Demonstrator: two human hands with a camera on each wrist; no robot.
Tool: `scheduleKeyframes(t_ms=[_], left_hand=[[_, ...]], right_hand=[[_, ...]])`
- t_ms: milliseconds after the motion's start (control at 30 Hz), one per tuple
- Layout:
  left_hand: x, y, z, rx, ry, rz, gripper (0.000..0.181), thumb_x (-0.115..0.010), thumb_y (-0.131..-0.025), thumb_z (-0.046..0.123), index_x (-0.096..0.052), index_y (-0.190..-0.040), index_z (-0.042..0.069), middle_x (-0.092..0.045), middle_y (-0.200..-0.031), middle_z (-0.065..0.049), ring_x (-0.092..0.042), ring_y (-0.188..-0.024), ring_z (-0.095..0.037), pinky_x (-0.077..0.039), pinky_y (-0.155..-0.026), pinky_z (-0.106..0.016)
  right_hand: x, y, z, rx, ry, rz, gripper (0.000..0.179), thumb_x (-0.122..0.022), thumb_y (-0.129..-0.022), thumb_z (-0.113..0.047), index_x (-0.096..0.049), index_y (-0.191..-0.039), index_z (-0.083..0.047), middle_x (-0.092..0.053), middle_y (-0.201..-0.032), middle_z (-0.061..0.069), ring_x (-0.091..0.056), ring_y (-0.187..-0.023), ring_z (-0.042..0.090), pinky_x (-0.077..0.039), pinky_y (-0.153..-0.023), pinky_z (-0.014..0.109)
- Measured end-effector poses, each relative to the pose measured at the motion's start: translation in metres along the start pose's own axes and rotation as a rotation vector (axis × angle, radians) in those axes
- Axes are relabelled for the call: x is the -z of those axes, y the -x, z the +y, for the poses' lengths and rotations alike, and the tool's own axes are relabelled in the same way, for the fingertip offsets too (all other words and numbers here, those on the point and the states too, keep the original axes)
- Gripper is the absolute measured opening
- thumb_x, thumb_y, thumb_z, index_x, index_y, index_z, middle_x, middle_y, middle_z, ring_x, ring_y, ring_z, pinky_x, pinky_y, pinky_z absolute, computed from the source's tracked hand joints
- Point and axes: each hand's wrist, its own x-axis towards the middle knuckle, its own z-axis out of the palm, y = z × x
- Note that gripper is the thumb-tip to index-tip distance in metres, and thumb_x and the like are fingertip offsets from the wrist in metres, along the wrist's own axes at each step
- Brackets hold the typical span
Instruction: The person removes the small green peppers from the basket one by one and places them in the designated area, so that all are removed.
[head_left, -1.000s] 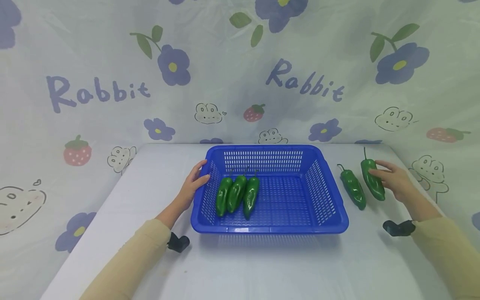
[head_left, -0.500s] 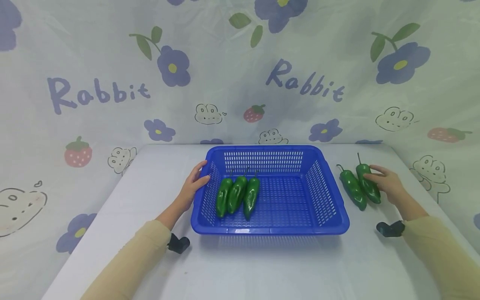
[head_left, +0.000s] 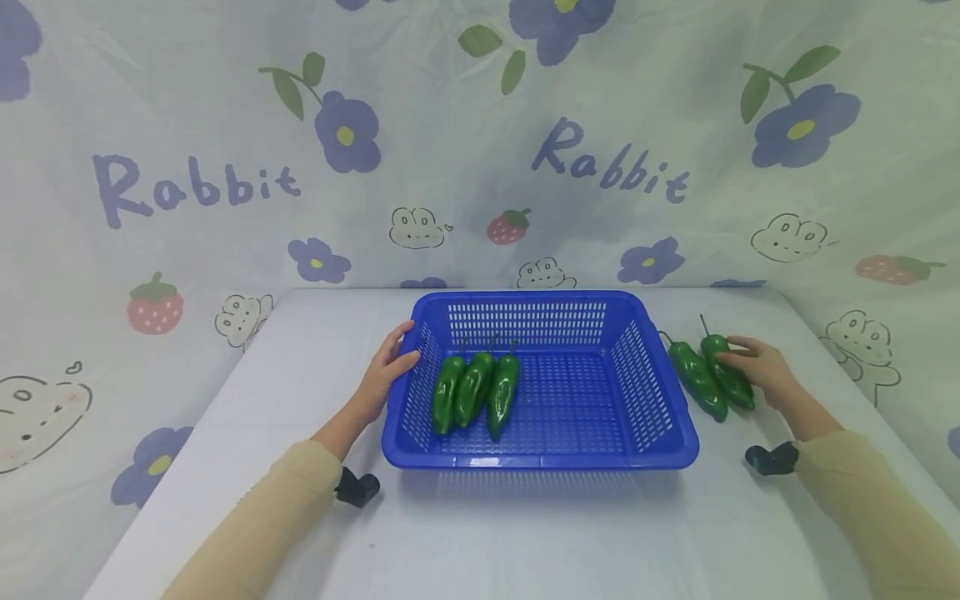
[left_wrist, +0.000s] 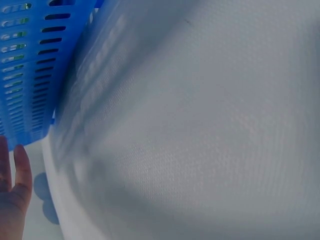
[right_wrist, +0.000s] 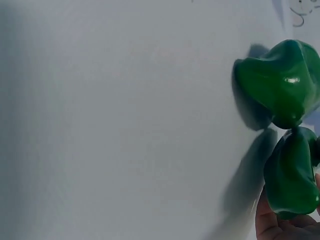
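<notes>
In the head view, my right hand holds a long green chili pepper between thumb and fingers, right of the basket. That pepper touches a second green pepper in the right wrist view. The second pepper lies against the basket's right side in the head view. My left hand rests on the left rim of a blue plastic basket, its fingers fairly straight. Three green peppers lie side by side in the basket's left part.
A white-covered table bears the basket. Behind it hangs a white curtain printed with flowers, rabbits and strawberries. Dark wrist-worn pieces show under both sleeves, one near the left wrist.
My right hand has moved left with its pepper, up against the second pepper, which has shifted left to the basket. The left hand, basket and three peppers inside stay in place.
</notes>
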Motion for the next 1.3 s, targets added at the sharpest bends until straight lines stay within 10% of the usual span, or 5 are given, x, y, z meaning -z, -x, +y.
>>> scheduleKeyframes(t_ms=[1300], left_hand=[[0.001,0.002,-0.001,0.007,-0.006,0.002,0.057,-0.040,-0.094,0.018,-0.017,-0.146,0.018,-0.033,-0.142,-0.021,-0.044,-0.117,-0.035,-0.040,-0.094,-0.043]], right_hand=[[-0.006,0.013,-0.009,-0.104,0.093,-0.099,0.082,-0.037,-0.092,-0.049,-0.018,-0.135,0.018,-0.021,-0.135,0.041,-0.026,-0.124,0.053,-0.032,-0.099,0.055]])
